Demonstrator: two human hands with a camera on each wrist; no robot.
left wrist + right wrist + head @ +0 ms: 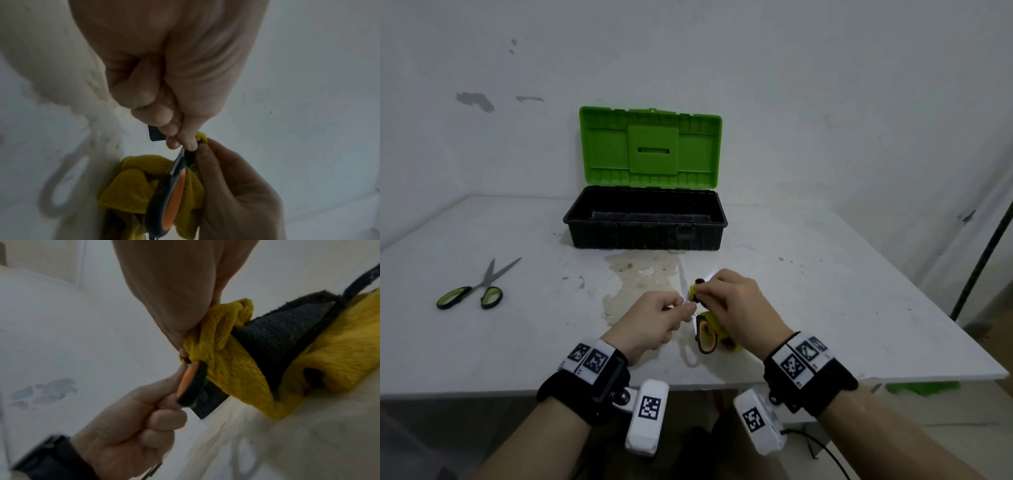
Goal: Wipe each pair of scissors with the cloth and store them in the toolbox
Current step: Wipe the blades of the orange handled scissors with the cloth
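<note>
Orange-handled scissors are held over the table's front middle, with a bright blade pointing away from me. My left hand pinches them near the pivot; the left wrist view shows its fingertips on the metal above the orange handle. My right hand pinches the yellow cloth against the scissors, and the rest of the cloth hangs below. Green-handled scissors lie half open at the table's left. The black toolbox stands open behind, its green lid upright.
A brownish stain spreads on the white table between the toolbox and my hands. The wall stands close behind the toolbox. A dark pole leans at the far right, past the table's edge.
</note>
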